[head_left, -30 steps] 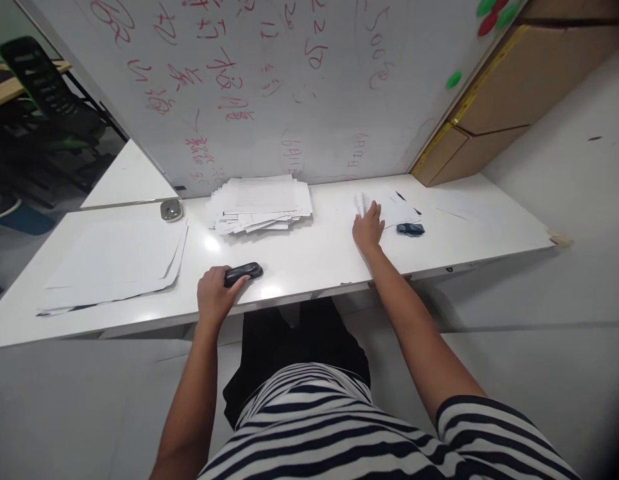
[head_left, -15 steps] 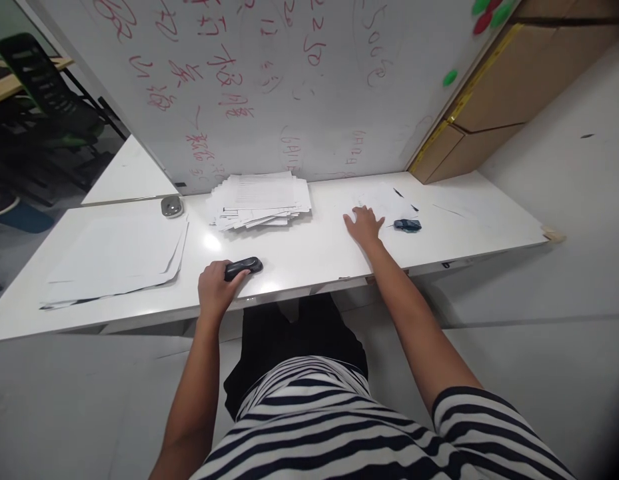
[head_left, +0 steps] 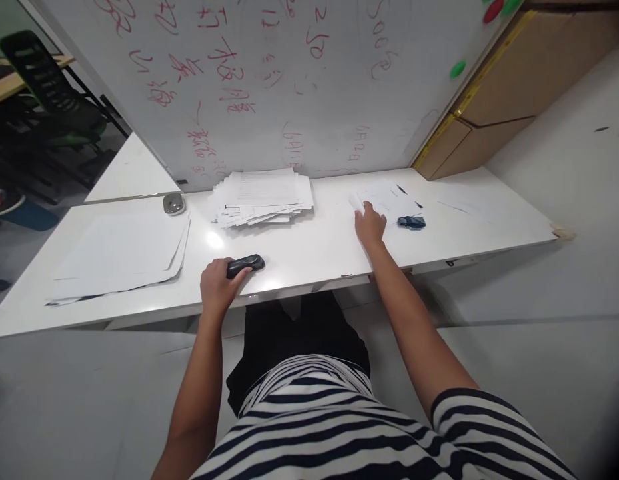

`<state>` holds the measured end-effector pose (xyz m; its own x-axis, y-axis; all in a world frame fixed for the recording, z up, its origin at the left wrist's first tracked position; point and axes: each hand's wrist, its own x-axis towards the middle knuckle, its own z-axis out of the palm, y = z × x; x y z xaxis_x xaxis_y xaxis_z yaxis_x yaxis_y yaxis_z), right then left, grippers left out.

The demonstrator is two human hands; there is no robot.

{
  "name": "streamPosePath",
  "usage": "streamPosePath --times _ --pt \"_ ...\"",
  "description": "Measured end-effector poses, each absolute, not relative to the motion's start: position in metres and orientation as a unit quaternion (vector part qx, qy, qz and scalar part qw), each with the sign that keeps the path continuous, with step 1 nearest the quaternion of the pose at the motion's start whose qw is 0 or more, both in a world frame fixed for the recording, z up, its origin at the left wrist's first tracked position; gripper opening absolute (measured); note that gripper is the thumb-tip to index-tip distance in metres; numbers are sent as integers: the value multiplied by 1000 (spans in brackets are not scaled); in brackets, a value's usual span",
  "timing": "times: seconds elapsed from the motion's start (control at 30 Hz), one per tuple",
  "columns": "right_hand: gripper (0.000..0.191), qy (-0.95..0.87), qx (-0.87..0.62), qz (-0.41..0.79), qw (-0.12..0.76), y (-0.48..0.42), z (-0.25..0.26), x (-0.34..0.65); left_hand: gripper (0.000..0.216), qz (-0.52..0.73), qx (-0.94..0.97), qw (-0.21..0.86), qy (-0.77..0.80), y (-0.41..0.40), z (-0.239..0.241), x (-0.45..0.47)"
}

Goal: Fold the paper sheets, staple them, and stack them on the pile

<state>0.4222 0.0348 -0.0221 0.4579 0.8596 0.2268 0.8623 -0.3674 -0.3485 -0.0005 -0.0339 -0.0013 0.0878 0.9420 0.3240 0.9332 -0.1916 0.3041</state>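
My left hand (head_left: 218, 285) is closed around the back end of a black stapler (head_left: 249, 265), which lies at the front of the white table. Farther right, my right hand (head_left: 371, 227) has its fingers drawn together at the left edge of a white sheet of paper (head_left: 389, 195). A pale raised edge shows at the fingertips, as if pinched; the fingertips themselves are partly hidden. Close to the right of this hand lies a small dark blue object (head_left: 412, 223), its kind unclear.
A thick, uneven paper stack (head_left: 266, 193) stands against the whiteboard (head_left: 329, 87). Large sheets (head_left: 122, 250) lie at the left beside a small grey-and-white device (head_left: 174, 204). Cardboard boxes (head_left: 452, 147) stand at the back right. The table's front edge runs close to my body.
My right hand has gone from spread fingers to drawn-together fingers at the paper's left edge, where a pale edge now rises. My left hand stays on the stapler. The view has shifted slightly.
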Motion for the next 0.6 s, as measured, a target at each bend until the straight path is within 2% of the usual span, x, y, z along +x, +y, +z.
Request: streamPosePath --times 0.17,0.23,0.43,0.6 --pt "67 -549 -811 -2 203 35 -24 421 47 233 738 13 633 -35 -1 0" --pt "69 -552 -811 0 192 36 -24 420 47 236 738 16 631 -35 -1 1" --pt "53 -565 -813 19 138 39 -10 415 45 227 736 15 638 -35 0 1" --pt "42 -582 -812 32 46 51 10 413 45 229 737 11 636 -35 -2 0"
